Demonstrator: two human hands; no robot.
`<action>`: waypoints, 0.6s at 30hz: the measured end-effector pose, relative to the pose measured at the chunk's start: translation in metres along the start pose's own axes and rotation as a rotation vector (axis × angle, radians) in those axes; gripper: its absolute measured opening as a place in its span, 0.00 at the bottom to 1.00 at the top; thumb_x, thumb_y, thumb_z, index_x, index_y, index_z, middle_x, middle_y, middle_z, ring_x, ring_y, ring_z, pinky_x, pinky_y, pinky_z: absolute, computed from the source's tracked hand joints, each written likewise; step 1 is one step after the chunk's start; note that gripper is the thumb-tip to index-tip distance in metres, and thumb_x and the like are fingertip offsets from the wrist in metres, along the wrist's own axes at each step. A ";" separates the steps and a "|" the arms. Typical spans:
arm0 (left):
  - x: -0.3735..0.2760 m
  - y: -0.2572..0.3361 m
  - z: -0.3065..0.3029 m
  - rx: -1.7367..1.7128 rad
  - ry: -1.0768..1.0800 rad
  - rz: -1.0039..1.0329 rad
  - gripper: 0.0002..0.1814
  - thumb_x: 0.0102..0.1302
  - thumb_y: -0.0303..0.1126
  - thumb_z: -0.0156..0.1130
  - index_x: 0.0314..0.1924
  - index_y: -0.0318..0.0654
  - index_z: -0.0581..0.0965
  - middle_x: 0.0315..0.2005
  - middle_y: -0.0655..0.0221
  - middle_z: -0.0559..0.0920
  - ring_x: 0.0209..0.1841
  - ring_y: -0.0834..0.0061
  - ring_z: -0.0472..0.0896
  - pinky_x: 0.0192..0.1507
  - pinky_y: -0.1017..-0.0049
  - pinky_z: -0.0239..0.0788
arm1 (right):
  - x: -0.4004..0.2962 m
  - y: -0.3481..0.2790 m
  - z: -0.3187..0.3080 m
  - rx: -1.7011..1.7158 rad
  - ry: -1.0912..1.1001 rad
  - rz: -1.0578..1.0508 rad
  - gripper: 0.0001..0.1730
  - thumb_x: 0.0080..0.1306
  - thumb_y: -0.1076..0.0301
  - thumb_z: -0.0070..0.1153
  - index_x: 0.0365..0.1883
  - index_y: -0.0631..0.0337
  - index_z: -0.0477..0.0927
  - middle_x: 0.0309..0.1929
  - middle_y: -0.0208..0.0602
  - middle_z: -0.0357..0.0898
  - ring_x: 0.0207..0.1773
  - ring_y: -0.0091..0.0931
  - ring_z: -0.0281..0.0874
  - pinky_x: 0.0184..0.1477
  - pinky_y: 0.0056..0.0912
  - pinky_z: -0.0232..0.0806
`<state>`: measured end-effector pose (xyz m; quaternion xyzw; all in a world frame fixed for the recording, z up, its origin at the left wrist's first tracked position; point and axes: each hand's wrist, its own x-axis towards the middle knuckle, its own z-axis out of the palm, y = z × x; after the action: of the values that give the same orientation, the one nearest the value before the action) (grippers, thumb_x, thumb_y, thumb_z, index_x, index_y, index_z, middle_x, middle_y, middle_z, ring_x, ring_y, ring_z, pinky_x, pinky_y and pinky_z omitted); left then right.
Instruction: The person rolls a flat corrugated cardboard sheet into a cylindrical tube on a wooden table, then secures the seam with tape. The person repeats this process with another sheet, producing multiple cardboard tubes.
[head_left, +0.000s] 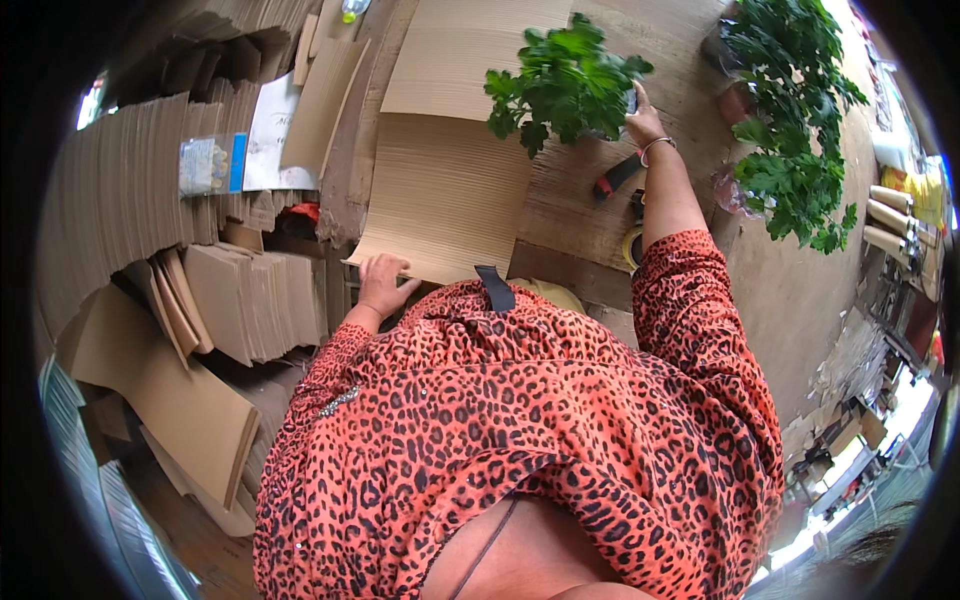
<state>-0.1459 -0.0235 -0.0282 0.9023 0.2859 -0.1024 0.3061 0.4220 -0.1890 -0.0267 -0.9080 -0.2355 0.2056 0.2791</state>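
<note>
A leafy green potted plant (566, 86) tilts leftward over the corrugated cardboard sheet (446, 191) in front of me. My right hand (643, 124) is around its pot, which is mostly covered by leaves and fingers. Near the sheet's closest left corner, my left hand (384, 283) touches the edge with fingers apart. That corner curls up slightly. Below my right wrist lies a black-and-red tool handle (619, 176), its other end hidden by my arm. A roll of tape (634, 246) sits beside my forearm, partly covered.
More leafy potted plants (799, 135) stand in a row on the right of the wooden table (570, 214). Stacked cardboard (135, 202) fills the left, with a plastic packet (212, 165) on it. A bottle (354, 9) lies at the far edge.
</note>
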 end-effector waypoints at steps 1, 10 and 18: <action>-0.011 -0.006 0.006 -0.014 0.134 0.005 0.19 0.55 0.48 0.69 0.40 0.45 0.80 0.43 0.68 0.77 0.56 0.62 0.70 0.65 0.59 0.50 | -0.015 -0.029 -0.011 0.037 -0.048 -0.045 0.54 0.46 0.52 0.72 0.71 0.54 0.62 0.57 0.53 0.77 0.59 0.42 0.76 0.61 0.42 0.67; -0.011 0.000 0.056 -0.218 0.501 -0.660 0.33 0.51 0.42 0.76 0.55 0.46 0.72 0.62 0.56 0.58 0.65 0.55 0.57 0.65 0.58 0.52 | -0.048 -0.054 -0.024 0.718 -0.083 0.287 0.41 0.49 0.59 0.74 0.61 0.55 0.71 0.47 0.32 0.80 0.41 0.25 0.80 0.38 0.35 0.73; 0.006 -0.031 0.092 -1.392 0.275 -0.792 0.29 0.57 0.17 0.52 0.61 0.43 0.69 0.47 0.65 0.75 0.36 0.80 0.75 0.31 0.79 0.68 | -0.100 -0.061 0.006 0.572 -0.389 0.666 0.42 0.55 0.50 0.66 0.68 0.29 0.61 0.63 0.37 0.66 0.62 0.44 0.63 0.55 0.64 0.60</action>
<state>-0.1599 -0.0566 -0.1189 0.3415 0.6170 0.1100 0.7004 0.3198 -0.1959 0.0301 -0.7655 0.0863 0.5063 0.3877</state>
